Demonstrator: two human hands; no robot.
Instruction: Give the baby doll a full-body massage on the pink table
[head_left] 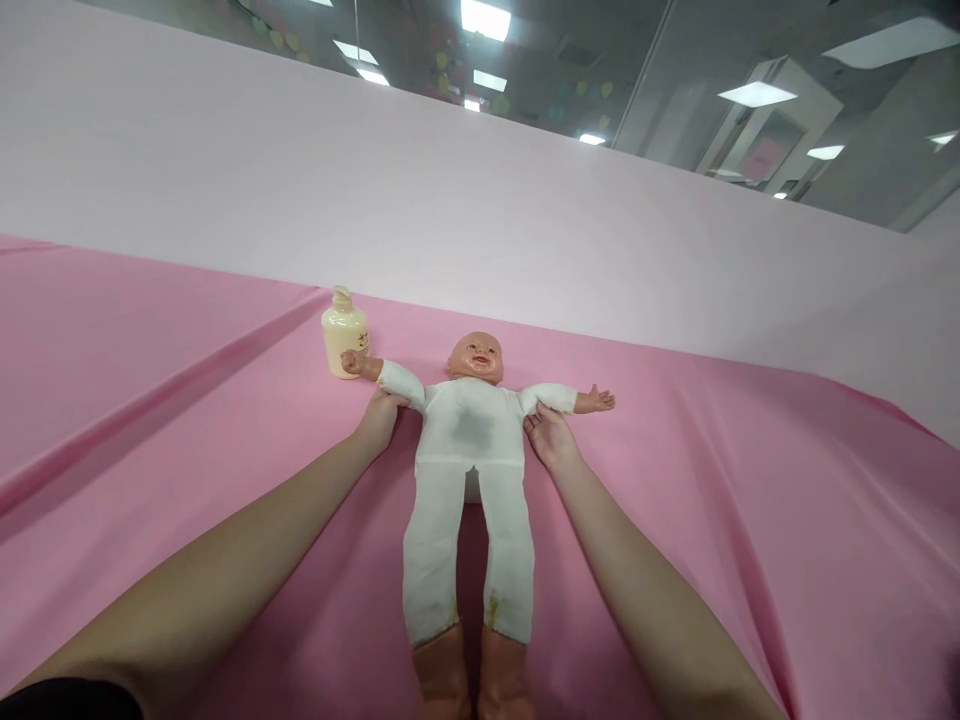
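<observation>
A baby doll [471,430] with a white cloth body lies face up on the pink cloth, its arms spread and its legs toward me. A grey smudge marks its chest. My left hand [381,418] is closed at the upper part of the doll's arm on the left, its fingertips partly behind the white sleeve. On the other side, my right hand [551,432] holds the doll's other upper arm near the armpit, with some fingers hidden under the sleeve.
A cream pump bottle [345,335] stands at the back left, behind the doll's small hand. Pink cloth [225,420] with folds covers the surface. Behind it rise a white wall [450,210] and glass panels [525,60] reflecting ceiling lights.
</observation>
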